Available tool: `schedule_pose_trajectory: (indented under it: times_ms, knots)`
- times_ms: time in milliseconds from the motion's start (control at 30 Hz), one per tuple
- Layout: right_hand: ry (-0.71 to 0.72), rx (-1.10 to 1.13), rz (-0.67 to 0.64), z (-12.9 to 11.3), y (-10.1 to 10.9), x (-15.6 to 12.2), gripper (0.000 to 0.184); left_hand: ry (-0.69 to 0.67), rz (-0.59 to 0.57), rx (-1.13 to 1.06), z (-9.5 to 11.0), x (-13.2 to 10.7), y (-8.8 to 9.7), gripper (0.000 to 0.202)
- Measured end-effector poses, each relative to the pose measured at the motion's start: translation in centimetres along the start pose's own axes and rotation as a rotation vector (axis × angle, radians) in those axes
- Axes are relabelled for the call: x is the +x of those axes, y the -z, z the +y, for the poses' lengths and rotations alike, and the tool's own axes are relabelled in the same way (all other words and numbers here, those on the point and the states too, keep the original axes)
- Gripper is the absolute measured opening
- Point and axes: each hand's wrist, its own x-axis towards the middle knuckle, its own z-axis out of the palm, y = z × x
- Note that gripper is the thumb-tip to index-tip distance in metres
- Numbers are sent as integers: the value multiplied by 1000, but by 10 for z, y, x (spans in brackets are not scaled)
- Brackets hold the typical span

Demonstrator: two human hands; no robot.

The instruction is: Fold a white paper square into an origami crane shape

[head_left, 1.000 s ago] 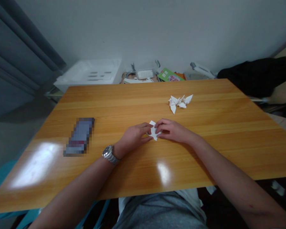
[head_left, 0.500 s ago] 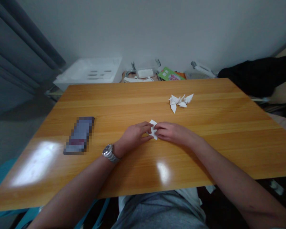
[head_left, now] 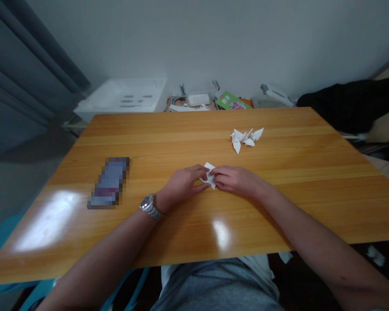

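Observation:
A small piece of folded white paper (head_left: 210, 176) lies on the wooden table (head_left: 168, 142) between my two hands. My left hand (head_left: 187, 182), with a metal watch on its wrist, grips the paper's left side between thumb and fingers. From the right, my right hand (head_left: 232, 178) has its fingers closed on the paper's other side. Fingers cover part of the paper, so its folds are only partly visible. Beyond my right hand sit several folded white paper figures (head_left: 246, 138) with pointed tips, bunched together.
A blurred-out phone (head_left: 109, 182) lies on the table's left part. Behind the far edge are a white foam box (head_left: 119, 95), a green booklet (head_left: 232, 100) and a dark cloth heap (head_left: 346, 101). A blue chair (head_left: 3, 235) stands at the left.
Both hands keep hold of the paper in nearly the same place. The whole view has shifted very slightly.

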Motion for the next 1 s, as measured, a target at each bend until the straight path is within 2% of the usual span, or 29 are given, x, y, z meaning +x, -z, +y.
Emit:
schedule_pose_trajectory:
  times_ms: [200, 267, 467, 633, 1000]
  knots:
    - [-101, 134, 192, -2, 3, 3, 11, 19, 60, 2, 0, 0, -4, 41]
    - [-130, 171, 222, -3, 3, 4, 10, 6, 74, 7, 1, 0, -6, 40]
    - [-139, 205, 216, -8, -2, 7, 15, 40, 171, 67, 3, 4, -10, 26]
    - [-158, 159, 211, -9, -4, 8, 11, 36, 133, 67, 4, 4, -6, 26]
    - [-218, 178, 223, -11, -3, 9, 9, 47, 153, 14, 2, 4, -8, 27]
